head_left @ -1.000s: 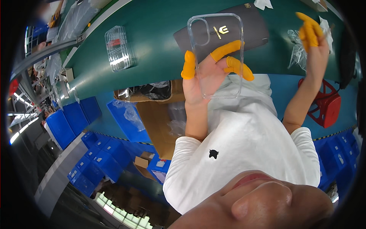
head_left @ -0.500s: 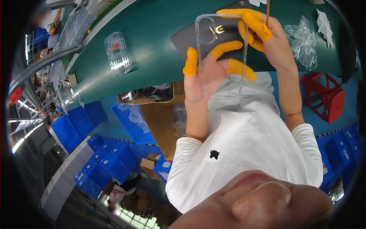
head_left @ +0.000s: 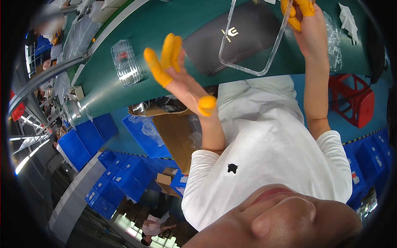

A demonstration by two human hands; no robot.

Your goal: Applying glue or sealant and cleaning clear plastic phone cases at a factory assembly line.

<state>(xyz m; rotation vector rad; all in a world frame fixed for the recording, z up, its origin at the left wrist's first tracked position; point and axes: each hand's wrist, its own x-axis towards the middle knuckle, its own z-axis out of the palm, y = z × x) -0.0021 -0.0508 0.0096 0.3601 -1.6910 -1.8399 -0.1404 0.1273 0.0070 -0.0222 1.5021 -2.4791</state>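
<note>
Right hand: up at the top edge of the view, the right hand is closing its yellow-tipped fingers on the side rim of 1 clear phone case; the upper fingertips are running out of the picture.
Phone case: the clear phone case is hanging tilted in that grip, its rounded bottom end pointing back toward the wearer, its top end being cut off by the edge.
Left hand: over to the left hand, and it's opening wide, fingers lifting, thumb standing well apart, hovering around the front of the table.
Finger covers: yellow finger covers are wrapping fingertips on both of the 2 hands.
Dark sheet: a dark sheet with a gold emblem is lying flat on the green table, showing through the case.
Clear stack: a clear plastic stack with a red patch is sitting left of the left hand.
Right side: crumpled plastic wrap is lying just beside the right wrist, and 1 white paper scrap is resting beyond it.
Below: a cardboard box is standing by the table's near edge, and a red stool is waiting at right.
</note>
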